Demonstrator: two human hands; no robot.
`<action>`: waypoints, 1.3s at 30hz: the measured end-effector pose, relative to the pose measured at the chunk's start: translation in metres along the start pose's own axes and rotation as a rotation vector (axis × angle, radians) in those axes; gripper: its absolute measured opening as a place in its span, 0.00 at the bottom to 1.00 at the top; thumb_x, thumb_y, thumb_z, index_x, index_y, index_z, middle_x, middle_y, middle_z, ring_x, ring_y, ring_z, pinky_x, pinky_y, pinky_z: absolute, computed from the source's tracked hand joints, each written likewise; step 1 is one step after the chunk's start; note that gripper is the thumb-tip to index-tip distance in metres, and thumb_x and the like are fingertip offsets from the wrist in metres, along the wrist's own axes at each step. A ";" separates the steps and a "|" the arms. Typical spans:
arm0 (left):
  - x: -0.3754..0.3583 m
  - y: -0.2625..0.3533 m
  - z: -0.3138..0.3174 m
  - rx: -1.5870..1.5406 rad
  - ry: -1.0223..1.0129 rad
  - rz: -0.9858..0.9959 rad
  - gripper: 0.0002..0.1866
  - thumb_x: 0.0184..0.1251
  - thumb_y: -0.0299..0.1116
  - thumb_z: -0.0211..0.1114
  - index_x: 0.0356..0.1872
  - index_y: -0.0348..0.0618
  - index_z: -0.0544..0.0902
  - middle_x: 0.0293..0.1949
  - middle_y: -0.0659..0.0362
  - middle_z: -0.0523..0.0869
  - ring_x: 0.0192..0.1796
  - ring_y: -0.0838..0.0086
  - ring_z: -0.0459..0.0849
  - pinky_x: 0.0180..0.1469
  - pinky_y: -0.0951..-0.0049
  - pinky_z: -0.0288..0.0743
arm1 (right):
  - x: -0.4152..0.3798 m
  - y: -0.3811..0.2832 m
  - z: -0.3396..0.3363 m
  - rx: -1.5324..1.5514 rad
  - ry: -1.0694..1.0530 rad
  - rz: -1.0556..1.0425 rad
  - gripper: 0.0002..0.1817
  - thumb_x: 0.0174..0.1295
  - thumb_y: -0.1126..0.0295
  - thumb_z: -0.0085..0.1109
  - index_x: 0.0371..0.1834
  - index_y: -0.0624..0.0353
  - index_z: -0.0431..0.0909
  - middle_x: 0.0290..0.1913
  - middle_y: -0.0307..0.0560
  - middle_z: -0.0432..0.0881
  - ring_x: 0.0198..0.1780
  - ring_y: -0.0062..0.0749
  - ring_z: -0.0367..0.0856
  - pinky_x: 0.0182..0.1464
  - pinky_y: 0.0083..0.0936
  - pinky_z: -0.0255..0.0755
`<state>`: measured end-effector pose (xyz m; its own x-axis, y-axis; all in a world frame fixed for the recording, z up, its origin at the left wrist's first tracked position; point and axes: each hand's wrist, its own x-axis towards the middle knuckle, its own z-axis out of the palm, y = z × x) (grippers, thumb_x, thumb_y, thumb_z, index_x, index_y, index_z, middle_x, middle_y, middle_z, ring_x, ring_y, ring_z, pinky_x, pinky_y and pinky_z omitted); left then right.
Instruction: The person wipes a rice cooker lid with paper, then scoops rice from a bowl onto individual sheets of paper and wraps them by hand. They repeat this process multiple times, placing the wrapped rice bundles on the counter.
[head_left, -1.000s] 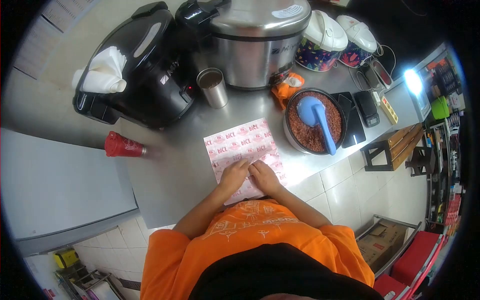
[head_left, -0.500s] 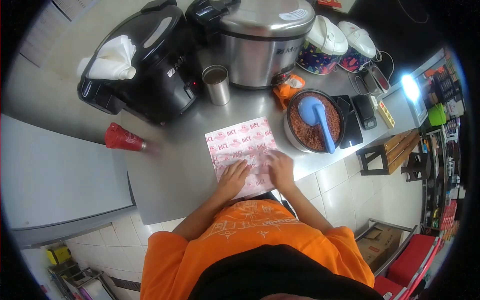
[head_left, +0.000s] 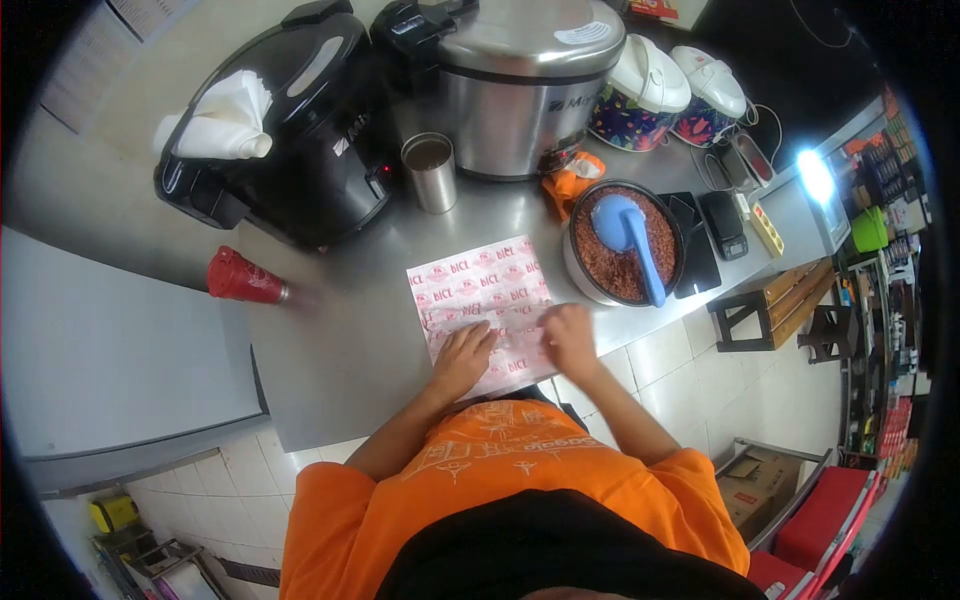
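White wrapping paper [head_left: 485, 270] with red printing lies on the steel counter in front of me, with a crease across its middle. My left hand [head_left: 467, 357] rests flat on its lower left part, fingers stretched out. At the paper's right edge is my right hand [head_left: 570, 342], its fingers curled together on that edge and slightly blurred. Just beyond my right hand stands a round pot [head_left: 593, 282] of reddish-brown cooked rice [head_left: 609, 263]. A blue rice paddle [head_left: 640, 245] lies on top of the rice.
Behind stand a black rice cooker [head_left: 290, 130], a steel rice cooker [head_left: 500, 110] and a metal cup [head_left: 434, 180]. A red tumbler [head_left: 245, 276] is at left. A black scale [head_left: 724, 225] sits right of the pot, near the edge of the counter [head_left: 330, 370].
My right hand has shifted slightly right along the paper's edge, its fingers more curled. My left hand stays flat on the paper. The whole view has moved a little.
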<state>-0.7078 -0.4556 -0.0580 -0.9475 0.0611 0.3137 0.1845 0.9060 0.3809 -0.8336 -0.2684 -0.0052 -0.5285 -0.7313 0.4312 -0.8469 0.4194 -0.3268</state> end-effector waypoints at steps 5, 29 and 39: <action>-0.009 -0.005 0.003 -0.066 -0.030 -0.028 0.19 0.56 0.26 0.58 0.51 0.39 0.78 0.56 0.51 0.75 0.59 0.60 0.72 0.60 0.61 0.67 | -0.010 -0.036 0.044 0.241 -0.059 -0.105 0.24 0.46 0.78 0.58 0.52 0.60 0.74 0.47 0.53 0.77 0.49 0.47 0.76 0.53 0.39 0.69; 0.055 -0.064 0.015 0.086 -0.546 -0.426 0.13 0.53 0.32 0.65 0.39 0.41 0.80 0.36 0.49 0.79 0.41 0.54 0.79 0.46 0.60 0.74 | 0.036 0.011 0.084 -0.067 -0.501 0.236 0.12 0.56 0.62 0.55 0.38 0.57 0.76 0.34 0.47 0.78 0.44 0.41 0.79 0.46 0.34 0.74; -0.011 -0.016 0.016 0.113 0.089 -0.272 0.20 0.60 0.30 0.58 0.54 0.39 0.77 0.37 0.49 0.76 0.39 0.56 0.77 0.42 0.62 0.72 | -0.033 -0.016 0.074 -0.148 -0.338 0.124 0.38 0.56 0.55 0.56 0.66 0.67 0.59 0.69 0.58 0.57 0.69 0.54 0.54 0.69 0.52 0.47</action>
<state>-0.7047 -0.4639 -0.0815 -0.9305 -0.2228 0.2907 -0.1079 0.9253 0.3636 -0.7983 -0.2912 -0.0767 -0.5992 -0.7959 0.0865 -0.7902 0.5706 -0.2238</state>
